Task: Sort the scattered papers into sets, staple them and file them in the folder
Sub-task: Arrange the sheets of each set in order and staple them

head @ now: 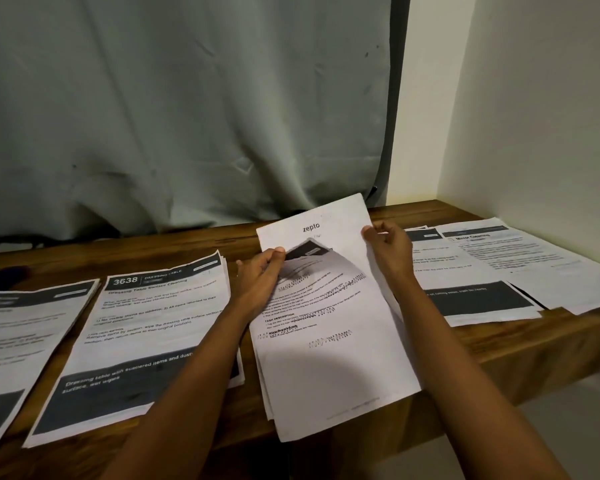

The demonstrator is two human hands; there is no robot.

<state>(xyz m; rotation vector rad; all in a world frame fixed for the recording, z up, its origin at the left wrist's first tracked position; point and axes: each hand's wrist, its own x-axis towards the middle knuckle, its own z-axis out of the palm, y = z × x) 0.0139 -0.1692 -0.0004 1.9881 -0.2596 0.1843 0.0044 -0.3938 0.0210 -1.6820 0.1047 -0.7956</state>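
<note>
Pinching the white printed paper sheaf [329,327] at its top corners, left hand [260,282] and right hand [390,245] are lifting it off the brown wooden table [465,337].

Leftmost paper stack [25,341] partly off frame.

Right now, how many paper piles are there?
5: left-edge pile, 3638 pile, middle pile held by left hand and right hand, dark-band pile, Mirror pile far right. Others may be hidden.
</note>
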